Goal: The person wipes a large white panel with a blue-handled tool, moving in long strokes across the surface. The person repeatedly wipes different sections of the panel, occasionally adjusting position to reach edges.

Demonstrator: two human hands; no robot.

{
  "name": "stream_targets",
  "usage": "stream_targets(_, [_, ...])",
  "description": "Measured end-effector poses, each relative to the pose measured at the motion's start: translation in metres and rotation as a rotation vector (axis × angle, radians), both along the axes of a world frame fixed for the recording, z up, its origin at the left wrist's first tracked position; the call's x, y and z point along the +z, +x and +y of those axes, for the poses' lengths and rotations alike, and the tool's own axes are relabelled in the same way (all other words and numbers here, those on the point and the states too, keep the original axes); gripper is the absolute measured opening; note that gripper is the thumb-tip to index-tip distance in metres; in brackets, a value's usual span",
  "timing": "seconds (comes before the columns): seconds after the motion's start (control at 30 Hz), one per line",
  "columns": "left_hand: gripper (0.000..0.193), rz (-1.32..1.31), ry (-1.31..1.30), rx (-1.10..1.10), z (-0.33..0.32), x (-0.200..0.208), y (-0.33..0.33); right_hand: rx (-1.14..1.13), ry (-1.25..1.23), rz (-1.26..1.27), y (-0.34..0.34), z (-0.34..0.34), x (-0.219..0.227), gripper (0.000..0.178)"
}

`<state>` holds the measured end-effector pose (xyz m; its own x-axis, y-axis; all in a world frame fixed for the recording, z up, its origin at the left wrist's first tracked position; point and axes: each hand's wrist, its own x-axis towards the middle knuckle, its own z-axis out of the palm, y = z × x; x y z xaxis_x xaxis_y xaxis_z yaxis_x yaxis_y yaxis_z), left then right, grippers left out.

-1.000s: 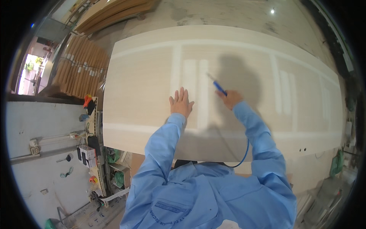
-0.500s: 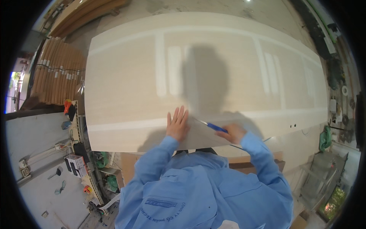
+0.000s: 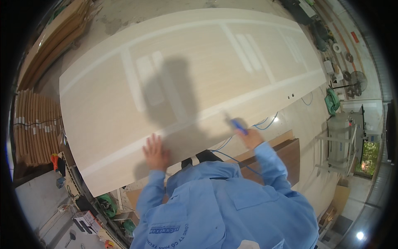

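Note:
A large pale cream panel [image 3: 203, 45] lies before me, with lighter whitish bands and strips across its face. My left hand [image 3: 155, 154] rests flat on the panel near its front edge, fingers stretched and spread. Farther right, my right hand [image 3: 251, 138] is closed round a blue-handled tool [image 3: 239, 125] with a slim metal end. That end points away to the left over the panel and is smeared by motion, so its exact kind and whether it touches the surface cannot be told. Two small dark holes [image 3: 291, 96] show near the panel's right end.
Blue hose [image 3: 267, 121] loops below the panel's front edge. A brown board [image 3: 288, 159] stands by my right arm. Bundled cardboard [image 3: 37, 124] is stacked at left. A standing fan [image 3: 356, 81] and a grey machine [image 3: 342, 130] are at right.
The view has turned, so the panel now slants up to the right. My right hand has carried the tool farther right of my left hand, which still lies flat on the panel.

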<state>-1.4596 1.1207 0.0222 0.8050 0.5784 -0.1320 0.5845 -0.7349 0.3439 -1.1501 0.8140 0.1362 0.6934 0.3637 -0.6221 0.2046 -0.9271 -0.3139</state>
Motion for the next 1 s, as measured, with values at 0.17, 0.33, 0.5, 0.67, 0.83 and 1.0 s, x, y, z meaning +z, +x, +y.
stream_targets(0.17, [0.085, 0.008, 0.109, 0.121, 0.011, 0.005, -0.036, -0.207, -0.163, -0.240, 0.017, -0.025, 0.007, 0.085])
stream_targets(0.33, [0.080, -0.090, -0.010, -0.199, -0.023, -0.008, 0.012, 0.238, 0.130, 0.039, -0.110, 0.063, -0.030, 0.072])
stream_targets(0.5, [0.073, 0.043, 0.192, 0.211, 0.056, -0.012, -0.078, -0.119, 0.051, -0.265, -0.040, 0.004, -0.023, 0.078])
stream_targets(0.67, [0.077, 0.150, 0.217, 0.449, 0.093, -0.020, -0.132, -0.026, -0.026, -0.206, -0.004, -0.032, -0.029, 0.076])
stream_targets(0.83, [0.080, -0.040, 0.186, 0.323, 0.029, -0.023, -0.070, 0.253, 0.207, 0.000, -0.097, 0.074, -0.031, 0.066])
stream_targets(1.0, [0.074, -0.112, 0.115, 0.298, 0.012, -0.006, -0.064, 0.598, 0.268, 0.080, -0.178, 0.174, -0.024, 0.060])
